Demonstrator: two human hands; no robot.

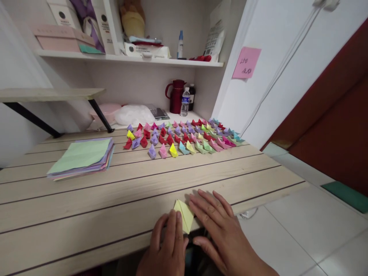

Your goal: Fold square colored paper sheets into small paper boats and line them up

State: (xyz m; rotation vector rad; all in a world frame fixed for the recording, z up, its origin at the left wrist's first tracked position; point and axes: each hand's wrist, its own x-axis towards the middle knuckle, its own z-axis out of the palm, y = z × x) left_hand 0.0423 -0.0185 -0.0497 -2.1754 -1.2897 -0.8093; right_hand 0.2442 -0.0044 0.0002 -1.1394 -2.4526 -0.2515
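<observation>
A small folded piece of pale yellow paper [184, 214] lies flat near the front edge of the wooden table [115, 199]. My left hand [168, 245] presses its fingertips on the paper's left side. My right hand [218, 226] lies flat with fingers stretched out, its fingertips touching the paper's right edge. Farther back, several small folded paper boats [184, 136] in many colours stand in rows. At the left of the table rests a stack of coloured paper sheets [82, 156], a green one on top.
Behind the table, a recess holds a red jug [176, 96], a water bottle [185, 101], a dark bottle and a white plastic bag [133, 114]. A shelf above carries boxes and bottles. A pink sticky note [246, 62] hangs on the white wall. Tiled floor lies to the right.
</observation>
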